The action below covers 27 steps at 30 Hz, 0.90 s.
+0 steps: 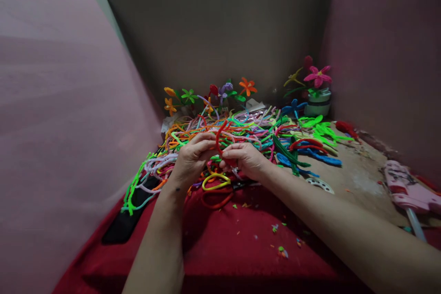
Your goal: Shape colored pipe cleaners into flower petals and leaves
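A red pipe cleaner [219, 138] stands curved between my two hands, its upper end rising above the fingers. My left hand [197, 152] pinches it from the left side, fingers closed. From the right, my right hand [241, 157] closes its thumb and fingers on its lower part, close to the left fingertips. Just below the hands lie a yellow loop [216, 182] and a red loop [217, 202]. Behind the hands spreads a pile of many-coloured pipe cleaners [182, 128].
Pipe-cleaner flowers [248, 86] line the back, with a potted pink flower [318, 76] at right. A pink glue gun [406, 190] and a white spool [319, 185] lie at right. A black flat object [120, 227] is at left. Scraps dot the red cloth [220, 243].
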### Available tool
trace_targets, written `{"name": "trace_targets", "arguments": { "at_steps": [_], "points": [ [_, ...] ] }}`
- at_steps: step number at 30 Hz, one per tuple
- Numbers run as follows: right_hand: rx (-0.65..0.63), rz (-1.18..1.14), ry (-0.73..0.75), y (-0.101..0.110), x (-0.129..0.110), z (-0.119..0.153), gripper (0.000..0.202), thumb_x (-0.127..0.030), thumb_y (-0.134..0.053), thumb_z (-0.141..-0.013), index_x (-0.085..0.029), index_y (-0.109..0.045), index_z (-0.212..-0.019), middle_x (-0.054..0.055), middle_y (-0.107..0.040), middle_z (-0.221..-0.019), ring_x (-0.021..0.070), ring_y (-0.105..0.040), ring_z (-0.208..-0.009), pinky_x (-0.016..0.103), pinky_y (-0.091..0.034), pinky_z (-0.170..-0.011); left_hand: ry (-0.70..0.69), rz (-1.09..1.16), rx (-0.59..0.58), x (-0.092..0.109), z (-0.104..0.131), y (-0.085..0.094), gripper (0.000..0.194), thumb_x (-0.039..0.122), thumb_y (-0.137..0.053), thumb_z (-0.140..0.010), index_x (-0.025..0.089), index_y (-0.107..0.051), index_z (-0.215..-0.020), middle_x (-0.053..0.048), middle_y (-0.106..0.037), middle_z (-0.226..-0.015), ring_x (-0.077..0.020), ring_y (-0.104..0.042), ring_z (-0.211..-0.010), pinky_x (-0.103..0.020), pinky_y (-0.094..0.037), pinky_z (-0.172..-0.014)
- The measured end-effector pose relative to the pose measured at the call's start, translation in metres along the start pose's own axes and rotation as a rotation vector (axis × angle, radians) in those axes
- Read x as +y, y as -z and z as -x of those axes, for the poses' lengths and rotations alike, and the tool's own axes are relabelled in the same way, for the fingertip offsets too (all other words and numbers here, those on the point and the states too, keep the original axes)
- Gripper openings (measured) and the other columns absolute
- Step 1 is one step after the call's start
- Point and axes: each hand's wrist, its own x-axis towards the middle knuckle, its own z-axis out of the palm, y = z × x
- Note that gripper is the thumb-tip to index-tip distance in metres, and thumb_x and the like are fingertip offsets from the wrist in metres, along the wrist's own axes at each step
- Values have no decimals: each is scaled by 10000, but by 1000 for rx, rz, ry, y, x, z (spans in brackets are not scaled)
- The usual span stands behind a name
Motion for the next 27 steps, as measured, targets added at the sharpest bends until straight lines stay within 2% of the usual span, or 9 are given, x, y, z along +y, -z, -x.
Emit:
{"name": "trace_targets", "arguments": {
  "at_steps": [4,10,14,17,21,24,27],
  "points": [
    [-28,-14,-5,0,-1,1,149,-216,-687,-573,-116,-604,-645,42,-651,-534,125,-572,-450,246,-450,-489,-52,-54,26,1,0,-1,126,250,-558,-792,210,-667,-841,-48,-596,-970,-160,-560,-934,-270,-444,-809],
    [-2,12,-19,1,0,-1,154,-220,-689,-559,-111,-604,-627,42,-640,-523,120,-561,-433,229,-429,-459,-74,-200,-28,0,1,-2,155,236,-517,-813,210,-670,-819,-44,-626,-905,-135,-590,-815,-222,-446,-712],
    [24,62,20,-1,-1,0,118,-219,-664,-573,-123,-605,-608,32,-633,-513,118,-549,-428,233,-425,-460,-79,-389,-70,5,3,-2,189,226,-461,-837,207,-649,-819,-40,-632,-913,-121,-589,-772,-204,-430,-670],
    [50,122,44,-6,-5,3,90,-211,-641,-585,-134,-595,-570,18,-618,-499,112,-536,-437,233,-419,-468,-74,-588,-155,17,2,0,189,193,-434,-833,206,-623,-829,-40,-628,-903,-120,-585,-731,-191,-390,-568],
    [83,205,74,-13,-10,5,77,-196,-626,-573,-147,-585,-531,-5,-578,-468,106,-505,-436,227,-392,-450,-42,-774,-312,39,-7,6,149,129,-489,-742,211,-608,-777,-33,-612,-799,-125,-537,-557,-222,-264,-437],
    [97,290,99,-15,-11,4,57,-203,-604,-592,-166,-586,-553,-12,-561,-479,129,-522,-462,250,-403,-471,23,-768,-346,51,-18,10,116,99,-525,-669,199,-583,-657,-22,-566,-643,-128,-471,-470,-240,-209,-432],
    [109,570,265,-16,-14,5,99,-202,-544,-667,-175,-603,-592,1,-564,-520,139,-526,-492,264,-390,-508,144,-615,-294,52,-27,14,132,90,-538,-623,193,-533,-541,8,-478,-494,-112,-408,-432,-232,-209,-442]
  ]
}}
